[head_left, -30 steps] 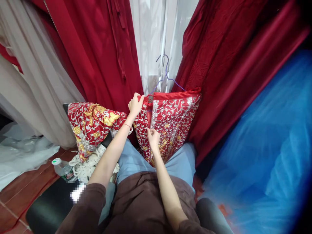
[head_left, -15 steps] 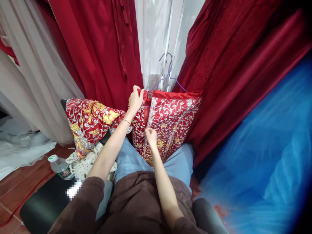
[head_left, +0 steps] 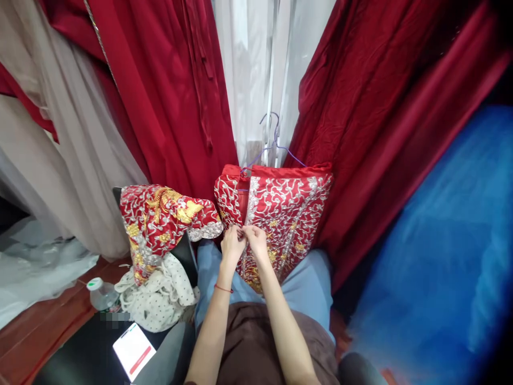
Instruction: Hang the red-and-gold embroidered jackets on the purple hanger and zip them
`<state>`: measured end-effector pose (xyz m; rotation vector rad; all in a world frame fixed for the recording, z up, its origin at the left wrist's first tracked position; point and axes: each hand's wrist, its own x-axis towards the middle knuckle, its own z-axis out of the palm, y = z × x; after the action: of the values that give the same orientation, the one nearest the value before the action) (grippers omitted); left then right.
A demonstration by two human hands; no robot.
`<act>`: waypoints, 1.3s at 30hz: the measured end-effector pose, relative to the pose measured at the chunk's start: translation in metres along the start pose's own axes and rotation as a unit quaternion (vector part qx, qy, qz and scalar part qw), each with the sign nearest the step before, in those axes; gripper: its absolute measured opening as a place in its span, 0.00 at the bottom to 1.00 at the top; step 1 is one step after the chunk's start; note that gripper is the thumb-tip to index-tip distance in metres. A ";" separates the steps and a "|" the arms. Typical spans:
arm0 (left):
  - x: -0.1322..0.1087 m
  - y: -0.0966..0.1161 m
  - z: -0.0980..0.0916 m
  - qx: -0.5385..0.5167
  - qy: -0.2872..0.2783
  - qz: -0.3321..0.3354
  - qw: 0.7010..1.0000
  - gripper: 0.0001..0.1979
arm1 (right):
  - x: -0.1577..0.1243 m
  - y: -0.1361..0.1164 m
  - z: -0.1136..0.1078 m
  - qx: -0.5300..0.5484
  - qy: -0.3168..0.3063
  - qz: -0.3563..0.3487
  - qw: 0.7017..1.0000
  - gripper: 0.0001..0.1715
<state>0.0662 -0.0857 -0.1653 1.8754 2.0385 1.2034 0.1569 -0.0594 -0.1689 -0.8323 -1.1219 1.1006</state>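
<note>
A red garment (head_left: 288, 214) with silver and gold embroidery hangs on a thin purple wire hanger (head_left: 272, 147) and rests against my knees. My left hand (head_left: 231, 245) and my right hand (head_left: 256, 241) meet at its front opening, low down. Both hands pinch the fabric edges there, fingers closed and touching each other. What sits between the fingertips is too small to make out. A red string circles my left wrist.
A second embroidered red piece (head_left: 160, 219) lies draped to the left over a white dotted cloth (head_left: 160, 294). A plastic bottle (head_left: 102, 294) and a phone (head_left: 133, 350) lie at lower left. Red curtains (head_left: 168, 96) hang behind, blue plastic sheeting (head_left: 441, 240) to the right.
My left hand let go of the garment's top edge by the hanger and came down to join my right hand at the front opening. The camera tilted down slightly.
</note>
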 end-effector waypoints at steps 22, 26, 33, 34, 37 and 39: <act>-0.006 0.005 0.030 -0.095 0.063 -0.008 0.993 0.10 | 0.001 -0.051 0.026 0.009 0.029 -0.010 0.999 0.18; -0.007 0.008 0.029 -0.098 0.067 0.008 0.993 0.10 | 0.020 -0.073 0.033 -0.004 0.035 -0.045 0.998 0.17; -0.011 0.015 0.028 -0.089 0.076 0.034 0.993 0.07 | 0.045 -0.092 0.039 -0.004 0.031 -0.064 0.997 0.13; -0.012 0.016 0.028 -0.086 0.073 0.043 0.993 0.08 | 0.047 -0.096 0.039 -0.005 0.031 -0.064 0.997 0.13; -0.015 0.020 0.026 -0.061 0.062 0.062 0.994 0.10 | 0.054 -0.108 0.041 -0.011 0.030 -0.056 0.998 0.14; -0.016 0.023 0.024 -0.035 0.054 0.066 0.996 0.09 | 0.059 -0.117 0.042 -0.012 0.029 -0.054 0.998 0.13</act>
<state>0.1012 -0.0905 -0.1741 1.9791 1.9221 1.4174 0.1486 -0.0355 -0.0342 -0.8093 -1.1199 0.9698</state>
